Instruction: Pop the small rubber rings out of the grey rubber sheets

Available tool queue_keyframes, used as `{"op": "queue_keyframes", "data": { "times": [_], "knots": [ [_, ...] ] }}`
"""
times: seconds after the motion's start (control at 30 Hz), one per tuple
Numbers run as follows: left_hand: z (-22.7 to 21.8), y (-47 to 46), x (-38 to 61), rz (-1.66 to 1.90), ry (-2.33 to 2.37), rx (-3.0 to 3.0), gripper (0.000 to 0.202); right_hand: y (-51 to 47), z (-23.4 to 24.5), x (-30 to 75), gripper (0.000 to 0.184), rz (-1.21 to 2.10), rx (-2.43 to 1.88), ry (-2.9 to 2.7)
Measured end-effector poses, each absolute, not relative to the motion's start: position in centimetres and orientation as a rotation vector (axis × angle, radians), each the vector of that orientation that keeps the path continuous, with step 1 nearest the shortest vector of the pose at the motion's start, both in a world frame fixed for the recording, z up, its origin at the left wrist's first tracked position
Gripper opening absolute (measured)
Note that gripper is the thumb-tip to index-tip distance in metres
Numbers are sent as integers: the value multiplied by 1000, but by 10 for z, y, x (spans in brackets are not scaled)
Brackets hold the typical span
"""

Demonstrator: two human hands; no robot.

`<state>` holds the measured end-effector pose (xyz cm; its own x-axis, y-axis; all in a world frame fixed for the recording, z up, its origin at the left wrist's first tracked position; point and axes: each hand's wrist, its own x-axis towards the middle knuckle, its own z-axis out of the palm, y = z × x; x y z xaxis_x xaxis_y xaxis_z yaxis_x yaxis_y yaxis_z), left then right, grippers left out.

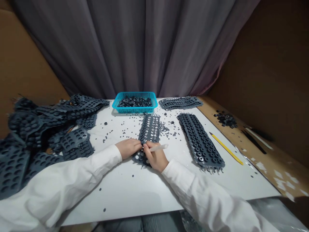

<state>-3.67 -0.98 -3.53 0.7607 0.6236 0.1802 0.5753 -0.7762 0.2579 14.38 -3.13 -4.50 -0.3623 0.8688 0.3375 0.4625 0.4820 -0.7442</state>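
Note:
A dark rubber sheet (pixel 150 129) with rows of round holes and moulded rings lies in front of me, partly covered by both hands. At its left edge, my left hand (pixel 130 148) is closed, its fingertips pressed on the sheet. My right hand (pixel 156 158) grips a white pen-like tool (pixel 159 147), whose handle sticks out to the right. The tool's tip is hidden among the fingers, low on the sheet near my left fingertips. White shows through many of the sheet's holes, while its left rows look dark.
A blue basket (pixel 134 109) of small dark rings stands behind. Moulded sheets are heaped at left (pixel 79 141); another sheet (pixel 201 141) and a yellow knife-like tool (pixel 227 149) lie right. Small dark discs dot the white table (pixel 135 196). A ring pile (pixel 226 119) sits far right.

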Motion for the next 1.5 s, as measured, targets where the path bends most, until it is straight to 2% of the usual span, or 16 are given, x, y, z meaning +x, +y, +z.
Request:
{"op": "queue_keyframes", "data": {
  "times": [0.1, 0.17, 0.3, 0.4, 0.77, 0.93, 1.13, 1.27, 1.37, 1.43, 1.5],
  "knots": [
    [-40, -11, -56, 987, 1341, 2099, 16, -32, -46, 144, 35, 740, -1121, -1974],
    [-42, -12, -64, 1177, 1451, 1575, 22, -31, -47, 144, 35, 792, -1117, -1958],
    [-40, -17, -59, 1123, 1225, 982, 41, -31, -47, 145, 37, 861, -1118, -1920],
    [-35, -22, -47, 1069, 1096, 722, 45, -30, -45, 147, 35, 916, -1117, -1831],
    [-34, -32, -39, 1004, 914, 503, 28, -28, -41, 148, 28, 1000, -1082, -1659],
    [-30, -32, -39, 986, 945, 492, 12, -27, -43, 148, 26, 1006, -1130, -1718],
    [-25, -20, -44, 1004, 974, 575, 23, -26, -42, 146, 26, 996, -1161, -1745],
    [-25, -12, -39, 879, 1159, 1100, 8, -26, -43, 145, 25, 984, -1180, -1770],
    [-21, -7, -32, 725, 1219, 1816, 11, -25, -44, 144, 26, 942, -1178, -1806],
    [-17, -3, -27, 514, 1154, 2321, 13, -25, -44, 144, 26, 906, -1175, -1833],
    [-12, 2, -22, 274, 1073, 2586, 12, -25, -44, 144, 26, 881, -1173, -1856]
  ]
}}
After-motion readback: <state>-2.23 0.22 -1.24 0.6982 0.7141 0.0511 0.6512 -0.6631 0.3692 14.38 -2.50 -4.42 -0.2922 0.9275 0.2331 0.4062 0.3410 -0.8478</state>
